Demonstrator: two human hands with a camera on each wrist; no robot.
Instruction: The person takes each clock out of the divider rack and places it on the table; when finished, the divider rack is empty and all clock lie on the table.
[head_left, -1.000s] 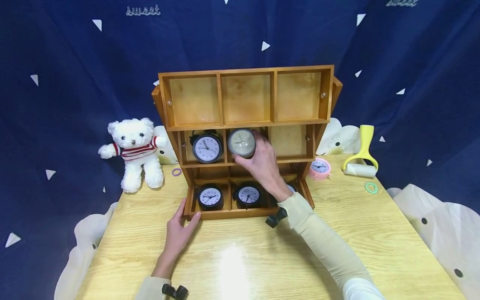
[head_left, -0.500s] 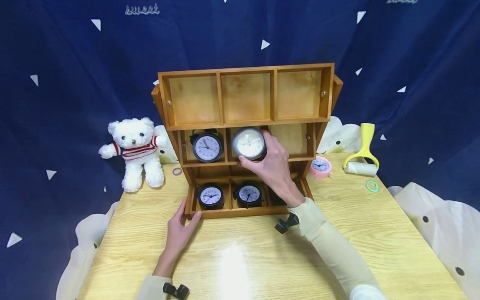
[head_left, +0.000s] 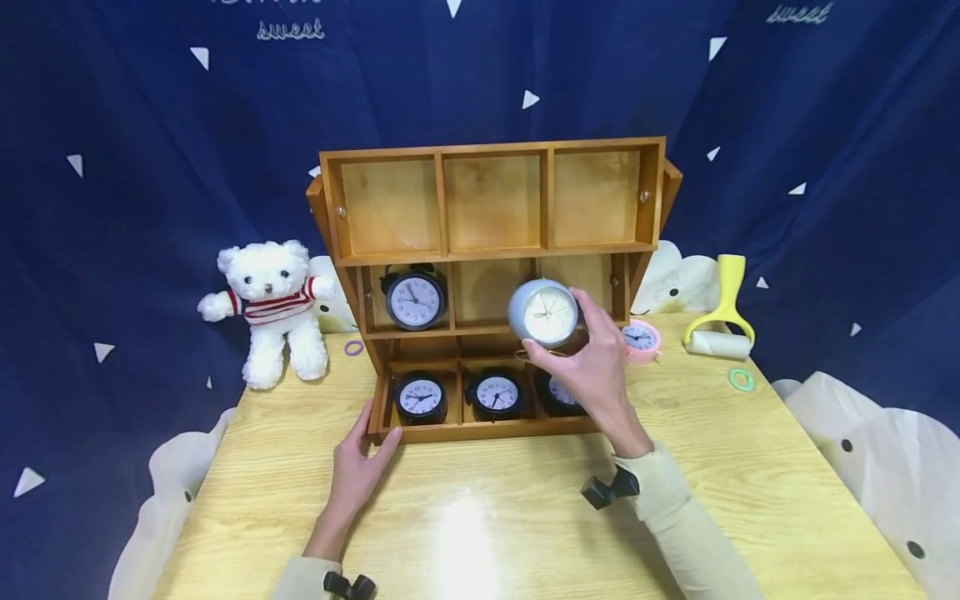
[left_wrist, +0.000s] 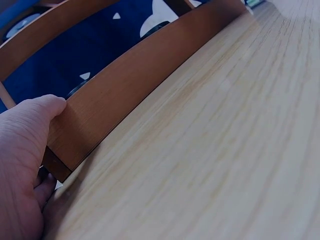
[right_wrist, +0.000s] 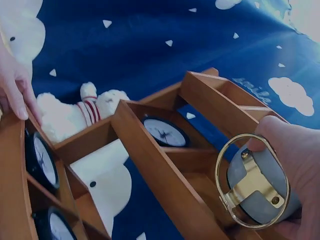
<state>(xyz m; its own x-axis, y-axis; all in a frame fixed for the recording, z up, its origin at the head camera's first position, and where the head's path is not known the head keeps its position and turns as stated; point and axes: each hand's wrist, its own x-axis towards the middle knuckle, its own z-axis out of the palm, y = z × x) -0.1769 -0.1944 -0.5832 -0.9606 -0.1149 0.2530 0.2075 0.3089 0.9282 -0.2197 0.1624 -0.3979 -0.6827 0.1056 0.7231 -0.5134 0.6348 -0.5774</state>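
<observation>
My right hand (head_left: 592, 367) holds a grey-blue round desk clock (head_left: 543, 312) between thumb and fingers, in front of the middle tier of a wooden three-tier rack (head_left: 492, 251). In the right wrist view the clock's gold ring stand (right_wrist: 251, 184) shows beneath its rounded body. Down at the rack's front left corner, my left hand (head_left: 358, 467) grips the bottom tier, thumb on the front board (left_wrist: 125, 75) and fingers around the side. A black alarm clock (head_left: 415, 300) sits in the middle tier's left compartment. Several more black alarm clocks (head_left: 421, 397) fill the bottom tier.
Left of the rack sits a white teddy bear (head_left: 273, 308), with a purple ring (head_left: 354, 347) nearby. To the right stand a pink clock (head_left: 640, 337), a yellow-handled roller (head_left: 723, 312) and a green ring (head_left: 741, 380). A dark blue curtain (head_left: 480, 67) hangs behind.
The desk clock has come out of the middle tier's centre compartment, moving right and toward me in my right hand. My left hand keeps its place on the rack's corner.
</observation>
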